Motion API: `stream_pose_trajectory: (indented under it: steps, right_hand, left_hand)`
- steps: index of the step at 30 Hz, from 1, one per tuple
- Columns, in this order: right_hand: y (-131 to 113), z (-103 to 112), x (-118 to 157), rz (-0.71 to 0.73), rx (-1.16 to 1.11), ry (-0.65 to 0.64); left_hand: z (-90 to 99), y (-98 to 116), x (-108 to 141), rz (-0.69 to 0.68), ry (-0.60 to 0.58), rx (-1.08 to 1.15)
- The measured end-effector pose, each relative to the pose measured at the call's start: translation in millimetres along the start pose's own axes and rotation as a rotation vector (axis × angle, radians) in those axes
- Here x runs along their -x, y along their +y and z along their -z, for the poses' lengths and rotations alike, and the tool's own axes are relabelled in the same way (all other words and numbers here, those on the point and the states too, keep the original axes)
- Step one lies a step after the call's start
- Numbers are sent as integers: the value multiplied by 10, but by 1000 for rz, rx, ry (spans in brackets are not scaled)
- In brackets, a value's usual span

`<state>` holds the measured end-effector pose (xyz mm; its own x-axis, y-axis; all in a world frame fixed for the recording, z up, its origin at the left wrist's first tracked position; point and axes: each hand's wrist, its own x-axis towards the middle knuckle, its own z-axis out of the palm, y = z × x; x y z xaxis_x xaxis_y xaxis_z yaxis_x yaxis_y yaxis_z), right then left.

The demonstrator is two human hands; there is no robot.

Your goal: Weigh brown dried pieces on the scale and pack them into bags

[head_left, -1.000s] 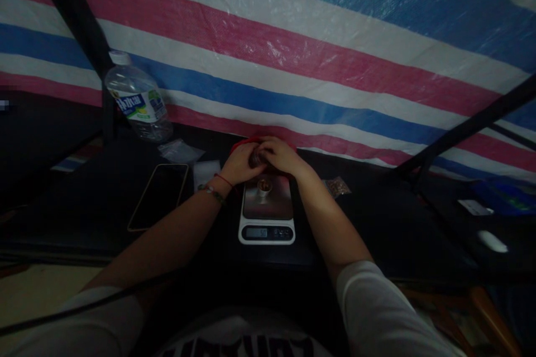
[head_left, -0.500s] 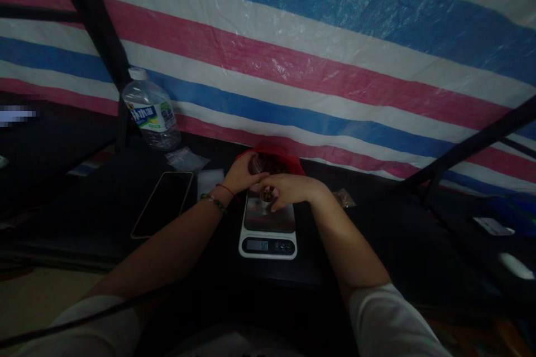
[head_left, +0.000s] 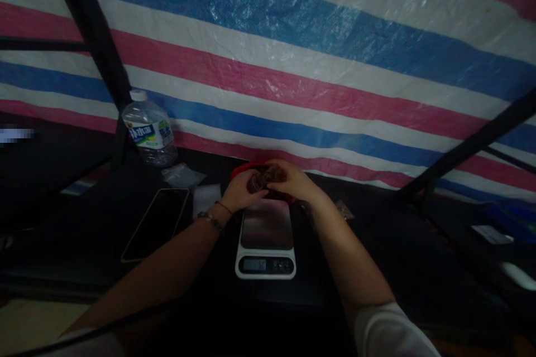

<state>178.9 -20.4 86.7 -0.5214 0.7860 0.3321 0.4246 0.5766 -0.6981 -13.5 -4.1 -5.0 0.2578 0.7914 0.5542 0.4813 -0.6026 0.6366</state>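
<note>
Both hands meet over the far end of a white kitchen scale [head_left: 267,226], above a red bag [head_left: 240,167] of dark brown pieces. My left hand [head_left: 243,191] is curled round what looks like a small clear plastic bag [head_left: 254,181]; the dimness blurs its outline. Opposite it, my right hand [head_left: 293,179] has its fingers bent in close to the brown pieces [head_left: 271,176]. What lies in its grip is too dark to make out. Nothing rests on the scale's steel plate, and its display is lit.
Left of the scale lie a phone [head_left: 157,224], a flat whitish packet [head_left: 206,199] and clear plastic bags [head_left: 183,175]. A large plastic bottle [head_left: 149,133] stands behind them. To the right is a small filled bag [head_left: 344,210]. Striped sheeting [head_left: 293,83] hangs behind the black table.
My right hand has moved from over the scale plate, where it held a small cup of brown pieces, up to the red bag beside my left hand. The view has tilted up slightly.
</note>
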Motion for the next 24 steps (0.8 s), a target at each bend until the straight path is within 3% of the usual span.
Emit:
stream_pose_trajectory:
  steps: [4,8,13,22,24]
  right_hand:
    - [80,-146,-41,-90,108,100]
    - [95,-202,-70,21,140,85]
    - [43,-182,-84,155,230,60]
    - [27,-69,-59,96,259,11]
    - [7,1,-32,69,280,27]
  left_hand:
    - [-9,8,12,32,18,39]
    - [-13,14,14,44,32,108]
    - [-27,-18,12,48,63,112]
    - [-28,-41,8,78,107,124]
    - [-21,-42,-2,140,184,137]
